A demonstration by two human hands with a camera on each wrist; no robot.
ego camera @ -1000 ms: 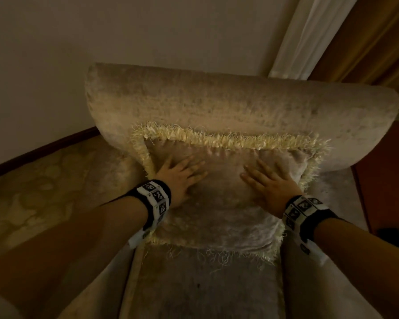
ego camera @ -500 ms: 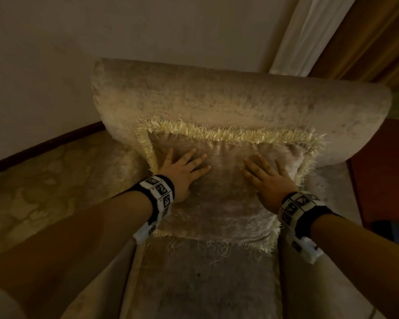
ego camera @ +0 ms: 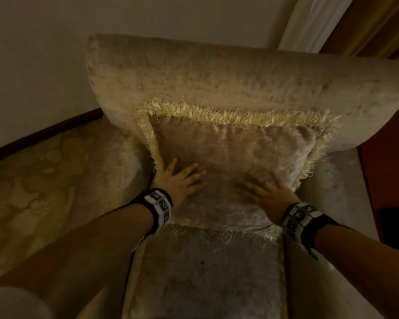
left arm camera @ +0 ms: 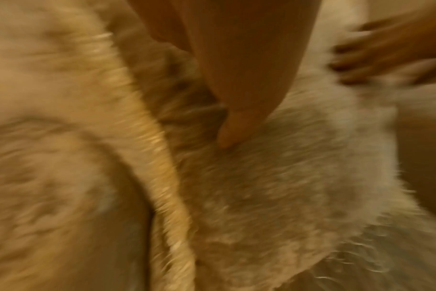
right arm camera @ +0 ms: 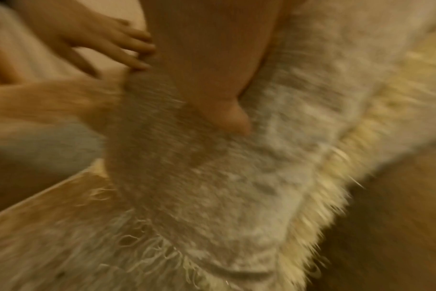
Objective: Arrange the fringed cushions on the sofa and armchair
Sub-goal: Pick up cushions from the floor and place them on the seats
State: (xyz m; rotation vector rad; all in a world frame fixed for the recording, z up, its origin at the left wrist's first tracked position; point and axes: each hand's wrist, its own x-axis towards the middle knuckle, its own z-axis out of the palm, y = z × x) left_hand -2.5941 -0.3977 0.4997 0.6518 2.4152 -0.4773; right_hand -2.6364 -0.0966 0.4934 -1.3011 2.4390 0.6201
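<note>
A beige velvet cushion (ego camera: 230, 155) with a pale yellow fringe leans upright against the back of a matching armchair (ego camera: 217, 74). My left hand (ego camera: 182, 180) lies flat on the cushion's lower left face, fingers spread and straight. My right hand (ego camera: 266, 191) presses flat on its lower right face. Both wrist views are blurred; the left one shows my left hand (left arm camera: 236, 110) on the cushion (left arm camera: 274, 187), the right one shows my right hand (right arm camera: 227, 110) on the cushion (right arm camera: 249, 177) near its fringe.
The armchair seat (ego camera: 205, 272) stretches toward me below the cushion. A patterned carpet (ego camera: 37, 180) and dark skirting board lie to the left, a pale wall behind. White and tan curtains (ego camera: 320, 21) hang at the upper right. A reddish floor (ego camera: 387, 176) shows at right.
Both hands have slid down the cushion face from its middle toward its lower part, still flat on it. The cushion stays against the chair back.
</note>
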